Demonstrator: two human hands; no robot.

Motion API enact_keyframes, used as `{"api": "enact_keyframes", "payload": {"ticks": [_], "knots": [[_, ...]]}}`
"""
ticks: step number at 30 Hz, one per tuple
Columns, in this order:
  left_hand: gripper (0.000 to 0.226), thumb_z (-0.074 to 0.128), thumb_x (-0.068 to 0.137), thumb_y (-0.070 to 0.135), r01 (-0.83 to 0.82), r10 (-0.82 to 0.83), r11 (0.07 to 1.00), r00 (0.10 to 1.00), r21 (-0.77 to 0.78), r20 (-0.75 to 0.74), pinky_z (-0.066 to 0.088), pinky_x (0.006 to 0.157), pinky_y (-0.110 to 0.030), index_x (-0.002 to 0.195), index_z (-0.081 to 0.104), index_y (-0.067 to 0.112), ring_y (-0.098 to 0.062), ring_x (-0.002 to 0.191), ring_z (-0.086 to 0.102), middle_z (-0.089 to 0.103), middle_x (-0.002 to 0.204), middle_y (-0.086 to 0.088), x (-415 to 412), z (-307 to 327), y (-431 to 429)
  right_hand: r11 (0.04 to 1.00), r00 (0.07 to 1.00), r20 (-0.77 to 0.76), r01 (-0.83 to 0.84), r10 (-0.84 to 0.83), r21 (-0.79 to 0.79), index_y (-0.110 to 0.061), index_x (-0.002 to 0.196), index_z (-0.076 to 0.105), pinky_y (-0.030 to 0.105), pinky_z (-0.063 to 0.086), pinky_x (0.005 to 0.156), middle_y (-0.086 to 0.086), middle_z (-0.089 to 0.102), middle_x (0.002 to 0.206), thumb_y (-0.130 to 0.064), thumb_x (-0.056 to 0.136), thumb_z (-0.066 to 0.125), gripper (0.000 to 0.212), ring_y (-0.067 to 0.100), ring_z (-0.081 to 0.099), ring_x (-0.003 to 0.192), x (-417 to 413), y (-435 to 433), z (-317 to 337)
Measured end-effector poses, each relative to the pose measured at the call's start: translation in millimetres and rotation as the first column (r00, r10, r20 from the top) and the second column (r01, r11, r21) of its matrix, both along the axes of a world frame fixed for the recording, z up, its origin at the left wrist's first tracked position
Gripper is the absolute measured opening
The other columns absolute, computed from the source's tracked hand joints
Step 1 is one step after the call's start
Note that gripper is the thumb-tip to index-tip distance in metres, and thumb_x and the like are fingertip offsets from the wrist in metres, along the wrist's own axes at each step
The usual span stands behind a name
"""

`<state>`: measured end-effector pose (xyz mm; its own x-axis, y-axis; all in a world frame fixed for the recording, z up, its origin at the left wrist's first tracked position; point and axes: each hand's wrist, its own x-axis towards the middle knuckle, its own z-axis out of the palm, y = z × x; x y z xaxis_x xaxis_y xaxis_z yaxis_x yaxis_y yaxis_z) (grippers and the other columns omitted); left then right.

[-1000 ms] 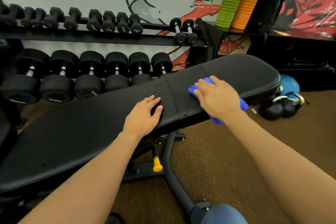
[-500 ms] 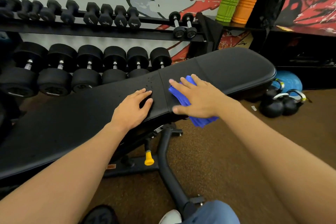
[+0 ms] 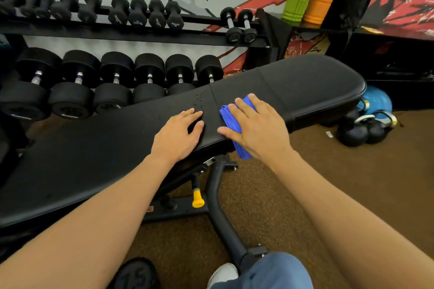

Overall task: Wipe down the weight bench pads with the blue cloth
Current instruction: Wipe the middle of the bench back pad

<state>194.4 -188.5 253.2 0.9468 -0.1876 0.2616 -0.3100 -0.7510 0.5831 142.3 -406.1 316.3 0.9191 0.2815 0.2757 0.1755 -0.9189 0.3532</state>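
Two bare hands rest on the black bench, which runs from near left to far right across the view. Its long back pad takes up the left part, and the shorter seat pad lies to the right, past a narrow seam. The left hand lies flat on the back pad just left of that seam, fingers loosely spread and holding nothing. The right hand presses palm-down on the blue cloth, fingers spread wide over it. This cloth sits on the near edge of the seat pad just right of the seam, with one end hanging off the near side below the hand. Small droplets dot the pad beyond the left hand. A rack of dumbbells stands behind the bench, and kettlebells sit on the brown floor at right.
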Motion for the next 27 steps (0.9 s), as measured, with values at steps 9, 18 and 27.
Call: {"api": "enact_keyframes", "payload": {"ticks": [9, 18, 27], "knots": [[0.048, 0.035, 0.105, 0.055, 0.037, -0.037, 0.999, 0.999, -0.007, 0.005, 0.035, 0.114, -0.042, 0.150, 0.045, 0.042, -0.008, 0.150, 0.026, 0.036, 0.160, 0.017, 0, -3, 4, 0.951, 0.956, 0.009, 0.292, -0.294, 0.099, -0.020, 0.148, 0.045, 0.049, 0.032, 0.114, 0.005, 0.046, 0.153, -0.056, 0.096, 0.004, 0.075, 0.036, 0.029, 0.146, 11, 10, 10], [0.049, 0.033, 0.105, 0.056, 0.058, -0.058, 0.998, 0.998, 0.009, 0.012, 0.035, 0.114, -0.040, 0.151, 0.044, 0.041, -0.009, 0.151, 0.026, 0.036, 0.161, 0.015, -2, -3, 8, 0.956, 0.962, -0.062, 0.272, -0.266, 0.108, -0.025, 0.154, 0.036, 0.049, 0.025, 0.119, 0.001, 0.035, 0.161, -0.052, 0.105, 0.020, 0.058, 0.032, 0.023, 0.150, 17, -8, 22], [0.049, 0.034, 0.105, 0.056, 0.029, -0.029, 1.000, 0.999, -0.002, 0.025, 0.035, 0.114, -0.037, 0.150, 0.044, 0.041, -0.007, 0.151, 0.025, 0.036, 0.160, 0.016, -4, -3, 7, 0.957, 0.965, -0.013, 0.263, -0.263, 0.123, -0.015, 0.147, 0.046, 0.050, 0.033, 0.115, 0.009, 0.048, 0.152, -0.054, 0.104, 0.024, 0.063, 0.037, 0.031, 0.146, 12, 36, 3]]}}
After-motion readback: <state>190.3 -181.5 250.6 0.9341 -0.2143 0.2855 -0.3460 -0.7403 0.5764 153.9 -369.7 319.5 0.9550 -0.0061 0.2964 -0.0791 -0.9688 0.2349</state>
